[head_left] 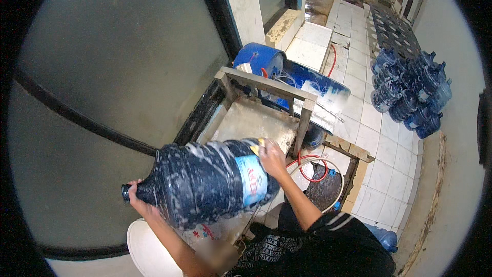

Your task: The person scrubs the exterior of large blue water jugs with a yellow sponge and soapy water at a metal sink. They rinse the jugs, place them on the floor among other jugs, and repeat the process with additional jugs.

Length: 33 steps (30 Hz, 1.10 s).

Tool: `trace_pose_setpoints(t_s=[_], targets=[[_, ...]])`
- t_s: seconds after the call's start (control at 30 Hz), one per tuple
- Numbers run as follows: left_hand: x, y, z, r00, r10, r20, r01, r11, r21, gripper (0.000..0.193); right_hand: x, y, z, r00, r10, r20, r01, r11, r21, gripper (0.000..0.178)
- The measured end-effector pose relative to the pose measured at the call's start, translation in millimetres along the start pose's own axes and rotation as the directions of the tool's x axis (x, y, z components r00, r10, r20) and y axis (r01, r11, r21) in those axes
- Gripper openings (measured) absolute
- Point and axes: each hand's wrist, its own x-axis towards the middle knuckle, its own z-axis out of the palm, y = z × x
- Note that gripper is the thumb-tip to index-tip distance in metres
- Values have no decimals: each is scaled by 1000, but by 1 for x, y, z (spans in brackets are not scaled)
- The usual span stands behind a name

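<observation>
A large blue water jug (202, 182), streaked with white suds, lies on its side in front of me, its neck to the left and its base to the right. My left hand (139, 197) is closed around the neck, just behind the mouth. Against the upper side near the base, beside the pale blue label (251, 179), my right hand (272, 157) presses a yellow sponge (257, 147); only part of the sponge shows past the fingers. What supports the jug from below is mostly hidden.
A metal-framed stand (271, 86) rises just beyond the jug, with a blue drum (259, 59) behind it. A white bucket (146, 249) sits below my left forearm. Red and pale hoses (328, 161) loop at right. Several jugs (410, 90) cluster by the right wall.
</observation>
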Motion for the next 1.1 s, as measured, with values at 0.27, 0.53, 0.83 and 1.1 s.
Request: trace_pose_setpoints(t_s=[0.27, 0.53, 0.83, 1.1], targets=[[7, 12, 7, 983, 28, -182, 15, 974, 227, 14, -142, -45, 68, 879, -221, -423, 341, 911, 232, 45], [-8, -5, 13, 993, 103, -65, -92, 985, 147, 15, 34, -74, 29, 970, -159, 185, 108, 960, 258, 29], [-8, 4, 14, 964, 191, -186, -135, 951, 278, 12, -125, -107, 46, 841, -494, -219, 536, 818, 209, 53], [-38, -2, 36, 945, 274, -182, -233, 948, 217, 6, 34, -170, 28, 900, -384, 205, 320, 903, 288, 26]])
